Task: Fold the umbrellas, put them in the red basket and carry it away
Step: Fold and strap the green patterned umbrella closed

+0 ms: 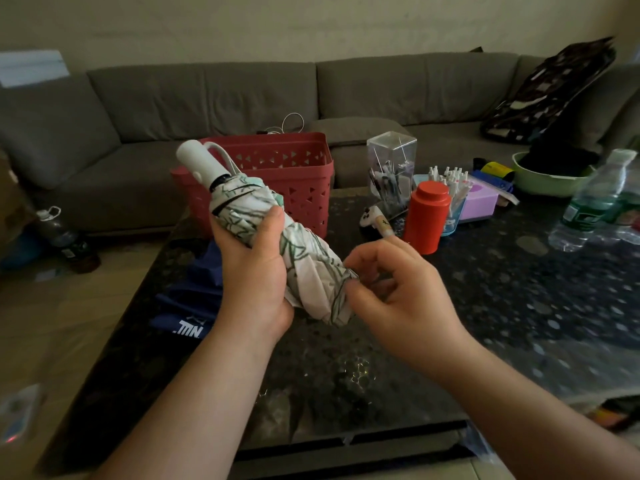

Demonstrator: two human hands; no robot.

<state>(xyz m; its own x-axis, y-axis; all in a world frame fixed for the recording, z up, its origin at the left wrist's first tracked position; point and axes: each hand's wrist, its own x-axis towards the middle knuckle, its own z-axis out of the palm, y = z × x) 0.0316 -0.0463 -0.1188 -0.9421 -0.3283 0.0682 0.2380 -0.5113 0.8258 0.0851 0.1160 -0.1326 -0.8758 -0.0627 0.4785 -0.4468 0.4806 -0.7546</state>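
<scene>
We see the left hand wrapped around the white umbrella, the right hand pinching its canopy tip; beyond them the red basket, partly hidden

My left hand grips a collapsed white leaf-print umbrella above a dark table; my right hand seems to pinch its fabric. A red basket stands behind.

A red canister stands on the dark table before a grey sofa.
</scene>
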